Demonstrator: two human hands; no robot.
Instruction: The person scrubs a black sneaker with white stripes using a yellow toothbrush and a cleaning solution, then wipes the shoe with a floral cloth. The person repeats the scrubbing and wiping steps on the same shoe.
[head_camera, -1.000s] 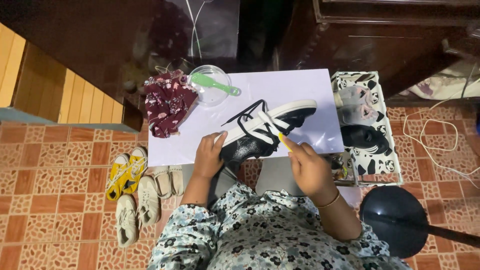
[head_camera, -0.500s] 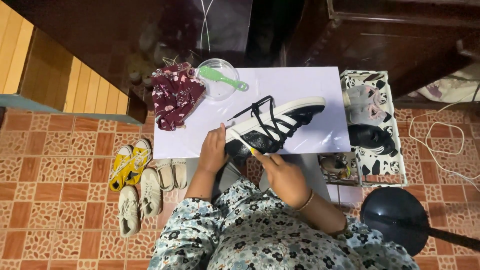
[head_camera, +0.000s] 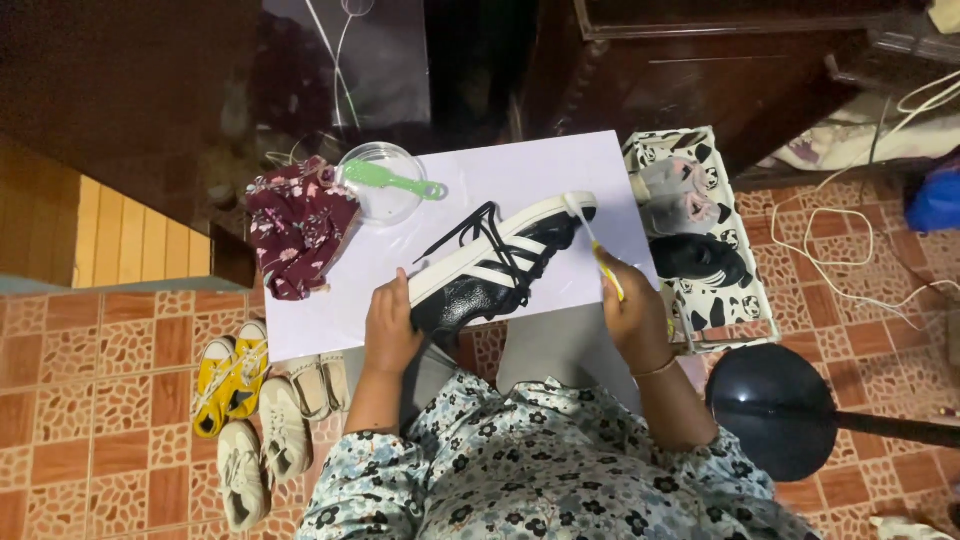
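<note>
A black sneaker (head_camera: 500, 268) with white stripes and a white sole lies on its side on a white sheet (head_camera: 520, 175) covering a small table. My left hand (head_camera: 390, 325) grips its heel end at the sheet's near edge. My right hand (head_camera: 632, 305) holds a yellow-handled toothbrush (head_camera: 596, 247), its bristle end touching the white sole at the toe. A clear bowl (head_camera: 382, 185) with a green brush (head_camera: 392, 180) resting across it stands at the sheet's far left. A maroon flowered cloth (head_camera: 297, 225) lies bunched beside the bowl.
A black-and-white patterned rack (head_camera: 745, 300) right of the table holds grey and black shoes. Yellow and cream shoes (head_camera: 258, 400) lie on the tiled floor at left. A round black stand base (head_camera: 775, 410) is at right. White cables (head_camera: 850, 225) trail across the floor.
My right hand has moved from the sneaker's heel side out to the right, bringing the toothbrush tip to the toe end of the sole. My left hand stays on the heel.
</note>
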